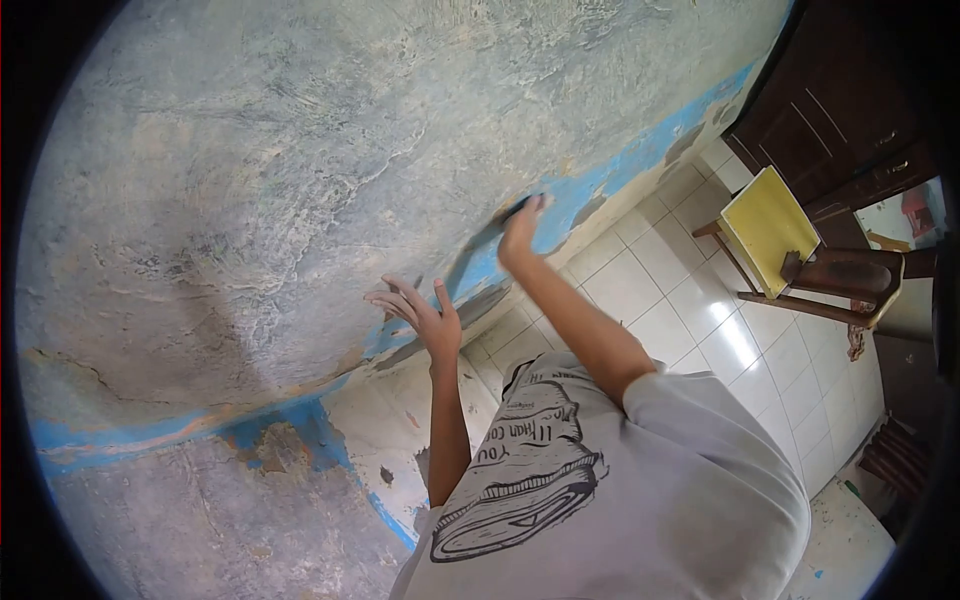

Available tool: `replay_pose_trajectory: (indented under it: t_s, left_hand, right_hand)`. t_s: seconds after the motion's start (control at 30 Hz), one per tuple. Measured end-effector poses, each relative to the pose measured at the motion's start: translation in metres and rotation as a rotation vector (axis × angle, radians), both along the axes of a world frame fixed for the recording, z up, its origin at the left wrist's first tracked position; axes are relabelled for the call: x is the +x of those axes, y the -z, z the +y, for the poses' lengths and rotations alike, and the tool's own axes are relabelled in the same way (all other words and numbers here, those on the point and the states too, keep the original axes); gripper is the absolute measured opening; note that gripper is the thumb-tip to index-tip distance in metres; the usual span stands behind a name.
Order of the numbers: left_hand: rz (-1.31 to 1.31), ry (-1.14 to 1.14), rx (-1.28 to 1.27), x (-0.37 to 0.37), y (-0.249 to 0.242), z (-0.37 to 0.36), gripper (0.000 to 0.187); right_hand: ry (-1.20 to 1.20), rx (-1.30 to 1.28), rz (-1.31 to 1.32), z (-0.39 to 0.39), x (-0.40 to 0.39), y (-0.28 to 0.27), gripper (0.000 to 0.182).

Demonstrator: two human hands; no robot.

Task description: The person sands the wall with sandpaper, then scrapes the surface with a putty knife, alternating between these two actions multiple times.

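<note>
A grey, patchy wall (250,150) with flaking paint fills the upper left, and a strip of blue paint (628,160) runs along its lower part. My right hand (518,240) is closed on a small dark flat object (516,208), held against the wall at the edge of the blue strip; its kind is mostly hidden by the fingers. To the left, my left hand (432,322) is open close to the wall, its fingers spread and nothing in them.
White floor tiles (640,270) stretch below the wall. A wooden chair with a yellow panel (768,225) stands on the right, near dark brown cabinets (815,105). A second wall (210,510) with blue patches meets the first at the lower left.
</note>
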State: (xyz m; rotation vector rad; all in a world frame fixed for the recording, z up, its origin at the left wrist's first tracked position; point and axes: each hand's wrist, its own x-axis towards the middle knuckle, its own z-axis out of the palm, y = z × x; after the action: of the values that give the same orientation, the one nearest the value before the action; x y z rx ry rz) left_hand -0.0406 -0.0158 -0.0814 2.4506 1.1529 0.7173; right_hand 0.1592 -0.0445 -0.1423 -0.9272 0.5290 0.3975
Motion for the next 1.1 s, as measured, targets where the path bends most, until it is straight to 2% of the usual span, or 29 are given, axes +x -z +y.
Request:
replay_pose_trajectory:
  t_s: [0.07, 0.13, 0.2, 0.3, 0.4, 0.43, 0.5, 0.53, 0.57, 0.67, 0.7, 0.77, 0.83, 0.9, 0.97, 1.03, 1.1]
  left_hand:
    - [0.007, -0.002, -0.006, -0.003, -0.001, -0.003, 0.086]
    - [0.002, -0.005, 0.0, 0.0, -0.005, -0.005, 0.086]
    - [0.003, 0.02, 0.01, -0.004, -0.007, -0.004, 0.086]
    - [-0.003, 0.055, 0.05, -0.011, -0.007, -0.004, 0.085]
    - [0.003, 0.031, 0.101, -0.005, -0.006, -0.008, 0.085]
    - [0.004, 0.01, 0.117, -0.002, -0.005, -0.011, 0.085]
    - [0.002, -0.001, 0.138, 0.0, -0.001, -0.01, 0.085]
    - [0.001, -0.011, 0.15, 0.0, 0.0, -0.009, 0.086]
    - [-0.005, -0.003, 0.12, -0.002, -0.002, -0.009, 0.086]
    - [-0.018, 0.022, 0.081, -0.004, -0.002, -0.012, 0.087]
    - [-0.011, 0.035, 0.106, -0.005, 0.003, -0.011, 0.086]
    - [-0.004, 0.039, 0.162, -0.001, 0.009, -0.007, 0.085]
    - [0.005, 0.03, 0.208, 0.003, 0.012, -0.008, 0.084]
    - [-0.03, 0.027, 0.144, 0.006, 0.008, -0.013, 0.084]
    - [-0.041, 0.022, 0.104, 0.002, 0.002, -0.019, 0.084]
    - [-0.037, 0.036, 0.094, 0.002, -0.002, -0.019, 0.085]
    - [-0.038, 0.034, 0.118, 0.004, -0.002, -0.016, 0.084]
  right_hand:
    - [-0.15, -0.212, -0.239, 0.005, -0.051, -0.032, 0.071]
    - [-0.123, -0.103, -0.193, 0.003, -0.046, -0.041, 0.069]
    - [-0.005, -0.189, -0.224, 0.004, -0.014, -0.019, 0.069]
    - [0.118, 0.059, 0.034, -0.01, 0.013, -0.014, 0.07]
    - [-0.048, -0.121, -0.207, 0.011, -0.036, -0.018, 0.07]
    - [-0.096, -0.197, -0.278, -0.001, -0.05, -0.062, 0.07]
    - [-0.03, -0.14, -0.222, -0.006, -0.035, -0.069, 0.072]
    - [-0.001, -0.11, -0.196, -0.005, -0.024, -0.069, 0.073]
    - [0.034, -0.128, -0.148, 0.001, 0.003, -0.028, 0.073]
    - [0.054, 0.021, 0.106, -0.016, 0.023, -0.023, 0.076]
    - [0.05, -0.049, -0.074, -0.006, 0.008, -0.011, 0.077]
    - [-0.105, -0.109, -0.223, 0.007, -0.038, -0.018, 0.075]
    - [-0.059, -0.139, -0.198, 0.012, -0.034, -0.038, 0.074]
    - [-0.025, -0.176, -0.169, 0.008, -0.032, -0.052, 0.073]
    - [0.066, -0.139, -0.076, -0.005, 0.006, -0.035, 0.072]
    - [0.1, -0.111, 0.043, -0.015, 0.011, -0.051, 0.07]
    - [-0.055, -0.212, -0.206, 0.013, -0.04, -0.022, 0.068]
